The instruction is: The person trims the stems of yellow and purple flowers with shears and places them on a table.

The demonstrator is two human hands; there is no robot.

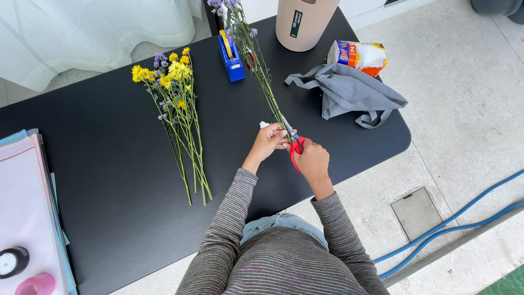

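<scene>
My left hand [269,141] grips the lower ends of a bunch of long green stems with small purple flowers [252,54] that slants up toward the back of the black table [109,180]. My right hand [312,160] holds red-handled scissors [295,145], their blades at the stem ends just beside my left fingers. A small white scrap [263,124] lies on the table right by my left hand.
A bunch of yellow and purple flowers [177,109] lies to the left. A blue tape dispenser [231,56], a beige bin [304,23], a grey cloth bag [355,93] and a snack packet [360,55] are at the back. Coloured paper sheets [27,207] and ribbon rolls [13,261] sit far left.
</scene>
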